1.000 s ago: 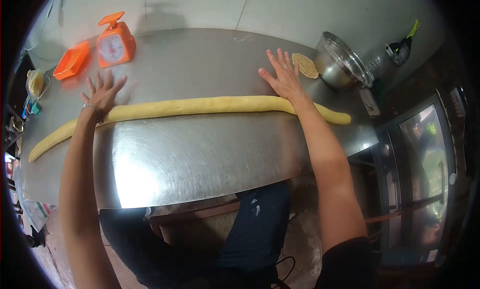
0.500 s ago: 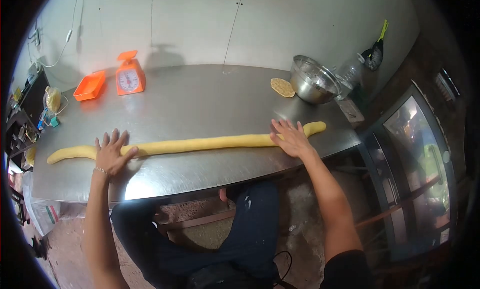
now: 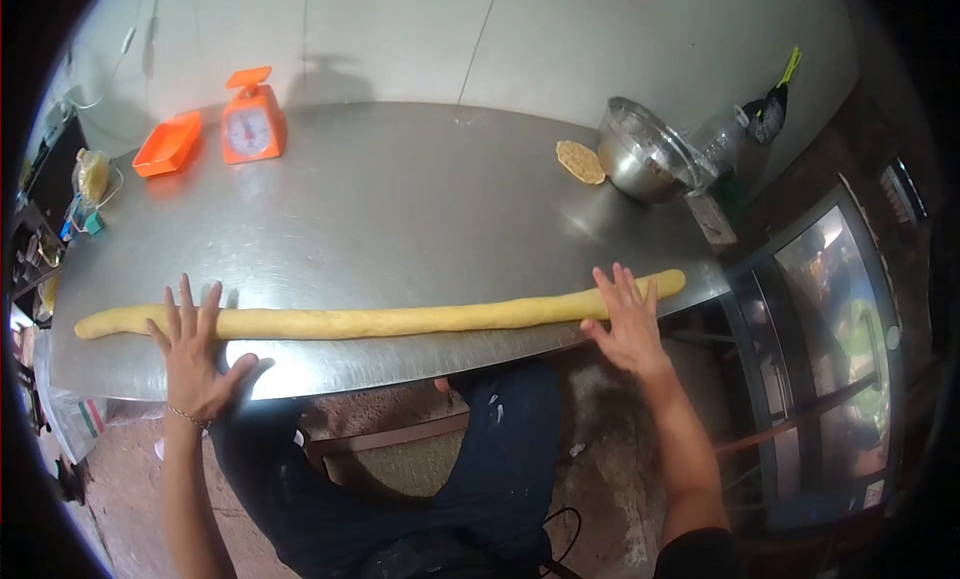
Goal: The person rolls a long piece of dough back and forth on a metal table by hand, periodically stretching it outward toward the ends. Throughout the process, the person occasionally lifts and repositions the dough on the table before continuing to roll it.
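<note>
A long yellow rope of dough [image 3: 400,321] stretches across the metal table [image 3: 400,219], close to its front edge. My left hand [image 3: 195,344] lies over the dough near its left end, fingers spread and pointing away from me. Near the right end, my right hand [image 3: 630,324] has its fingers across the dough, thumb held apart. Neither hand wraps around the dough. Both ends of the rope stick out beyond my hands.
At the back left stand an orange kitchen scale [image 3: 252,129] and an orange tray [image 3: 168,145]. A steel bowl [image 3: 640,164] sits at the back right beside a flat tan round piece [image 3: 581,163]. Behind the bowl lies a clear plastic bottle [image 3: 718,142].
The rope has come nearer to the table's front edge and looks straighter. My left hand has drawn back toward me and left; my right hand sits farther right. The view has shifted slightly.
</note>
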